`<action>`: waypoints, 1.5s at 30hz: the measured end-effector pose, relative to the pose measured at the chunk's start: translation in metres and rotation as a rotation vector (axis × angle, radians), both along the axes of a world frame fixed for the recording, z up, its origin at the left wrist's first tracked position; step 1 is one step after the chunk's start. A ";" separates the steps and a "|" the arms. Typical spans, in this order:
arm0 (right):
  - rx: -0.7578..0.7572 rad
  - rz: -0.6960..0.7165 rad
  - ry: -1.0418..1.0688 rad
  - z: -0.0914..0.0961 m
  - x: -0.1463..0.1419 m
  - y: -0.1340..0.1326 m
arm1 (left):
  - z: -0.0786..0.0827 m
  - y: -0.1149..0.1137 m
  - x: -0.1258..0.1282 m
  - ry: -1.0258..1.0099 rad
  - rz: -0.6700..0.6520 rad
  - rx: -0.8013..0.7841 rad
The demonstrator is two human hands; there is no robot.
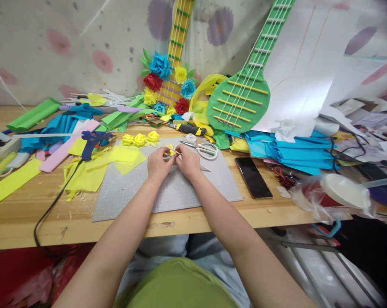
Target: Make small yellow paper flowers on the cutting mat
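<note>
Hands, two: the left hand (pixel 159 164) and right hand (pixel 187 160), thumbs and forefingers bent, fingertips close together, pinching one stick (pixel 177 152) and one yellow piece (pixel 171 150) between them, above the far part of the mat (pixel 129 201). Piece: small, bright yellow, papery, partly hidden by the fingers; finer shape cannot be told. Stick: thin, pale, slanting. Flowers (pixel 140 140), yellow, ruffled: three in a row, beyond the mat's left part. Scissors (pixel 208 149), one pair, white-handled, just beyond the right hand. Phone (pixel 253 177): one, dark-screened, right of the mat. Glue gun (pixel 92 144): one, blue, left. Model instruments: two, one green (pixel 240 102), one yellow (pixel 177 42).
</note>
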State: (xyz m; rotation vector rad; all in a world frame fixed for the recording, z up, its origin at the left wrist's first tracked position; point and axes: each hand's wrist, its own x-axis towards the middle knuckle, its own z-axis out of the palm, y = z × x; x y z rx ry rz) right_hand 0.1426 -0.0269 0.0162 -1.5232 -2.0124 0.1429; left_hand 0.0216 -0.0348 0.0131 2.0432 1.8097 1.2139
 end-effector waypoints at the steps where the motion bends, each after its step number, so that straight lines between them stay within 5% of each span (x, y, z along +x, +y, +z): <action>1: -0.003 -0.005 0.000 0.000 0.000 0.000 | -0.001 0.001 -0.001 -0.018 0.012 -0.007; 14: -0.043 0.123 -0.137 0.000 0.003 -0.002 | -0.008 0.006 -0.011 -0.187 0.172 -0.073; 24: -0.064 0.086 -0.129 0.001 0.002 0.000 | -0.011 0.006 -0.009 -0.230 0.020 -0.195; 33: -0.027 0.102 -0.162 0.000 -0.002 0.002 | -0.010 0.005 -0.011 -0.382 0.076 -0.112; 45: 0.004 0.115 -0.139 -0.001 -0.003 0.002 | -0.011 0.006 -0.007 -0.409 -0.042 -0.109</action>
